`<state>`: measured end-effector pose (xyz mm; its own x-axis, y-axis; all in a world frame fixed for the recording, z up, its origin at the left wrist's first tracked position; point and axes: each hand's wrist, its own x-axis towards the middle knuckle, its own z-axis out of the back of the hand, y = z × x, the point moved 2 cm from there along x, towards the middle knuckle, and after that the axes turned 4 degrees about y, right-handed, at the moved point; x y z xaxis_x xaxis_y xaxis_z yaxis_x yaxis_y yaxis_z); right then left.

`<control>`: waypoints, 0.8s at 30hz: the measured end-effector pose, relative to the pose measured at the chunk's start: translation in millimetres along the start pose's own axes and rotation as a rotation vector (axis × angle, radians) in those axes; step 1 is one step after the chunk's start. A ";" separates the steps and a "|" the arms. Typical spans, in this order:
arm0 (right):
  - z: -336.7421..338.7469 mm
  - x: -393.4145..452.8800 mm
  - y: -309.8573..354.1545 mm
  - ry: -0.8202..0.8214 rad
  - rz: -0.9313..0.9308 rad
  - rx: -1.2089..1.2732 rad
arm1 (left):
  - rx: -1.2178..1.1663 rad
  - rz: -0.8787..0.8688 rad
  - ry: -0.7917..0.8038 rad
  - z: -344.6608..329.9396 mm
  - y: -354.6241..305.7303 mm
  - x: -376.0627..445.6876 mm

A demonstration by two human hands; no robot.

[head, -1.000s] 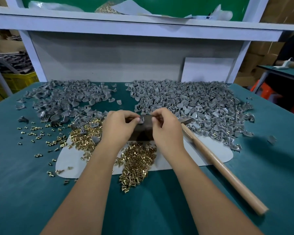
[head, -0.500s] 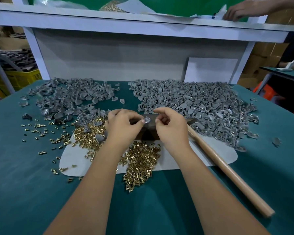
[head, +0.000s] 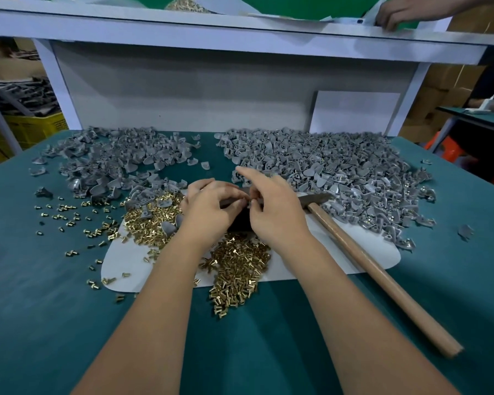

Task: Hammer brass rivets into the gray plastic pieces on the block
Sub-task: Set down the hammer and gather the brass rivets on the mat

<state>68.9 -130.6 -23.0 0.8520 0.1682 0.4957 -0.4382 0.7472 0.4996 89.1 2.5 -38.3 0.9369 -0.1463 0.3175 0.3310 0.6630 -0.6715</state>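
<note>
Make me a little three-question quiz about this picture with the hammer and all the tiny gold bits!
1. True or false: the hammer is held in the right hand.
2. Which lies nearer the person: A) the brass rivets or B) the right-side pile of gray plastic pieces?
3. Fill in: both hands meet over the dark ____ between them.

Key
1. False. The hammer lies on the table to the right, untouched; the right hand and left hand pinch something small together over the block.
2. A.
3. block.
</note>
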 end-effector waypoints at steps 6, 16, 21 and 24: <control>5.7 2.4 8.3 0.074 0.070 -0.096 | -0.011 0.009 -0.060 -3.0 1.0 -1.1; 1.9 -1.2 -9.3 0.041 -0.046 0.070 | -0.040 0.009 -0.061 -0.2 1.5 -1.4; 7.5 -1.3 -13.1 -0.008 -0.209 0.262 | -0.047 0.013 -0.048 1.4 -1.8 -3.3; 6.4 -1.1 -12.0 0.007 -0.204 0.165 | -0.051 0.008 -0.043 1.7 -2.2 -3.9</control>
<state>71.4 -143.9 -25.0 0.9294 0.0299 0.3679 -0.2973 0.6514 0.6981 84.5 2.9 -37.0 0.9342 -0.1088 0.3399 0.3301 0.6253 -0.7071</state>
